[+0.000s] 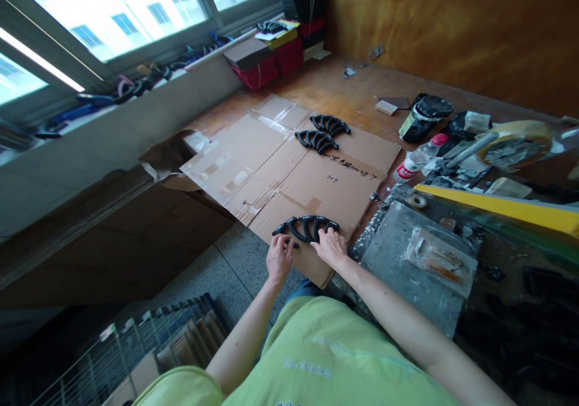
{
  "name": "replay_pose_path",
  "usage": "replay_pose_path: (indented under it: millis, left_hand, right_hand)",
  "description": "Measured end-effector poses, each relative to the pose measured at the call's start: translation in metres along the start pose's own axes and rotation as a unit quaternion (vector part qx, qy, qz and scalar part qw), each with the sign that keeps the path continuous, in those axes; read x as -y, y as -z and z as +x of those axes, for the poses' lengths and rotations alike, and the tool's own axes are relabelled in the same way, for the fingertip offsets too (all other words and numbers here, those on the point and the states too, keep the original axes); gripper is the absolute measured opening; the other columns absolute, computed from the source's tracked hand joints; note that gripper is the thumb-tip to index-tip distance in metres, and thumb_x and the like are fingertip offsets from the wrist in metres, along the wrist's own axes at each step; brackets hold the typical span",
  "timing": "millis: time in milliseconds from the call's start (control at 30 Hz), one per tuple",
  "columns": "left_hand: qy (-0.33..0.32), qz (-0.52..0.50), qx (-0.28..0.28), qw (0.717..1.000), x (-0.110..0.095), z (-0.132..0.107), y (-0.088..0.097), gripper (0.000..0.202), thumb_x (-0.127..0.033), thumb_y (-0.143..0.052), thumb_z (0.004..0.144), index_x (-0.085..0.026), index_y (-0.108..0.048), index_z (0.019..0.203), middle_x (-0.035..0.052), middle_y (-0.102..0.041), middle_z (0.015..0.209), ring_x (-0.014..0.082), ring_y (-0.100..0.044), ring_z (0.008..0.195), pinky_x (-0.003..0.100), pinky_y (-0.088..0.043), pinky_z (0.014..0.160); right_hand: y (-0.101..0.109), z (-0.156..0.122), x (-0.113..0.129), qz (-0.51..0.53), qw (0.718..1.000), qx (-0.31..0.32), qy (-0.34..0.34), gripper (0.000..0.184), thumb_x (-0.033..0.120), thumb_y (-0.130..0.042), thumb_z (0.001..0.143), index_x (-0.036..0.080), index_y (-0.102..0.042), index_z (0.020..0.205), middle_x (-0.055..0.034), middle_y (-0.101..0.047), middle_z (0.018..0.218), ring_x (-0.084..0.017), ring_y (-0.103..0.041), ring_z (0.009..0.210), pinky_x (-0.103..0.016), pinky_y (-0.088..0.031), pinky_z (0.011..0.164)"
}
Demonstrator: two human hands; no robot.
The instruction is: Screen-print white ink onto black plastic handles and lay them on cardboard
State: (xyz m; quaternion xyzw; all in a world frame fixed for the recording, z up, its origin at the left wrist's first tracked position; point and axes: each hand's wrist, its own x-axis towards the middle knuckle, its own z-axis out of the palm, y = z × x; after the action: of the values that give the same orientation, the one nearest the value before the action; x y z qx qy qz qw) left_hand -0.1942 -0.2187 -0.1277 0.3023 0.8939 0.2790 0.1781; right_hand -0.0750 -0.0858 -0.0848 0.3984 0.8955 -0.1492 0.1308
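A fanned set of black curved plastic pieces (306, 227) lies near the front edge of a flattened cardboard sheet (271, 164). My left hand (279, 259) rests at the set's left end, fingers curled on a small black piece. My right hand (332, 246) lies over the set's right end, fingers spread and touching the pieces. Two more fanned sets of the same black pieces (316, 140) (330, 123) lie side by side at the far end of the cardboard.
A cluttered bench to the right holds a grey metal plate (416, 273), a plastic bottle (418, 160), a yellow bar (497, 207) and a black tub (425, 115). Red and black boxes (280, 56) stand by the window. A wire basket (149, 345) sits at lower left.
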Motion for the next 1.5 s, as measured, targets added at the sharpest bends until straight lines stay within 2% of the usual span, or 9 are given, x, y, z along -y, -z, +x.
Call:
replay_pose_path:
  millis: [67,167,533,833,933,1100,1233,1333,1500]
  left_hand:
    - [-0.048,-0.002,0.001,0.999,-0.007,-0.002,-0.005,0.039,-0.047,-0.042,0.092,-0.027,-0.059,0.121,0.0075,-0.053,0.128,0.0176,-0.061,0.095,0.027,-0.046,0.077]
    - [-0.037,0.036,0.036,0.998,-0.015,0.004,-0.010,0.041,-0.048,-0.042,0.092,-0.031,-0.057,0.126,0.0075,-0.054,0.125,0.0214,-0.058,0.104,0.029,-0.046,0.074]
    - [-0.038,0.098,0.054,0.993,-0.018,0.008,-0.005,0.039,-0.048,-0.038,0.094,-0.030,-0.061,0.119,0.0046,-0.057,0.110,0.0158,-0.060,0.091,0.024,-0.042,0.067]
    - [-0.118,0.099,0.038,0.987,-0.014,0.038,-0.007,0.038,-0.046,-0.042,0.093,-0.030,-0.061,0.122,0.0054,-0.057,0.110,0.0170,-0.058,0.098,0.026,-0.046,0.083]
    - [-0.137,0.131,0.023,0.982,-0.013,0.041,0.000,0.039,-0.044,-0.043,0.092,-0.030,-0.059,0.126,0.0071,-0.054,0.123,0.0197,-0.054,0.108,0.029,-0.045,0.089]
    - [-0.142,0.181,-0.026,0.973,-0.025,0.018,-0.005,0.046,-0.049,-0.046,0.089,-0.031,-0.055,0.131,0.0079,-0.041,0.143,0.0277,-0.040,0.124,0.041,-0.041,0.096]
    - [-0.122,0.183,0.009,0.976,-0.048,0.011,-0.018,0.053,-0.050,-0.053,0.083,-0.029,-0.053,0.132,0.0091,-0.045,0.141,0.0319,-0.035,0.127,0.044,-0.040,0.094]
    - [-0.094,0.193,0.037,0.976,-0.064,0.019,-0.021,0.043,-0.043,-0.050,0.084,-0.026,-0.059,0.123,0.0113,-0.051,0.132,0.0325,-0.042,0.117,0.046,-0.041,0.088]
    - [-0.111,0.198,0.040,0.973,-0.065,0.039,-0.016,0.034,-0.039,-0.050,0.083,-0.024,-0.063,0.111,0.0108,-0.055,0.120,0.0318,-0.044,0.112,0.045,-0.039,0.086]
  right_hand:
    - [-0.001,0.004,0.007,-0.006,1.000,-0.003,-0.012,0.044,0.051,-0.055,0.087,0.013,-0.058,0.110,-0.0184,-0.057,0.109,-0.028,-0.062,0.093,-0.039,-0.049,0.075]
    - [-0.001,0.010,0.012,0.002,1.000,-0.004,-0.024,0.044,0.049,-0.056,0.085,0.012,-0.058,0.110,-0.0197,-0.055,0.109,-0.028,-0.063,0.092,-0.039,-0.050,0.075]
    - [-0.004,0.014,0.013,0.025,0.998,0.001,-0.052,0.041,0.045,-0.057,0.085,0.013,-0.059,0.110,-0.0183,-0.052,0.114,-0.027,-0.062,0.094,-0.038,-0.049,0.079]
    - [-0.001,0.017,0.014,0.127,0.990,0.018,-0.051,0.043,0.042,-0.059,0.085,0.014,-0.062,0.117,-0.0179,-0.054,0.116,-0.028,-0.060,0.103,-0.036,-0.045,0.089]
    - [-0.004,0.019,0.010,0.205,0.977,0.012,-0.055,0.049,0.038,-0.061,0.084,0.014,-0.059,0.126,-0.0172,-0.056,0.117,-0.025,-0.059,0.107,-0.032,-0.043,0.095]
    - [-0.018,0.017,0.001,0.340,0.937,-0.011,-0.083,0.050,0.032,-0.060,0.083,0.013,-0.058,0.129,-0.0157,-0.059,0.122,-0.022,-0.061,0.103,-0.032,-0.045,0.095]
    - [-0.029,0.019,0.004,0.411,0.903,-0.034,-0.120,0.050,0.033,-0.056,0.084,0.008,-0.059,0.127,-0.0186,-0.056,0.127,-0.021,-0.063,0.100,-0.032,-0.046,0.096]
    - [-0.032,0.023,0.007,0.431,0.893,-0.040,-0.124,0.050,0.035,-0.053,0.085,0.006,-0.061,0.124,-0.0194,-0.058,0.125,-0.022,-0.063,0.102,-0.031,-0.046,0.097]
    - [-0.033,0.030,0.011,0.455,0.880,-0.044,-0.128,0.050,0.038,-0.051,0.084,0.006,-0.065,0.119,-0.0179,-0.062,0.120,-0.025,-0.061,0.108,-0.033,-0.045,0.098]
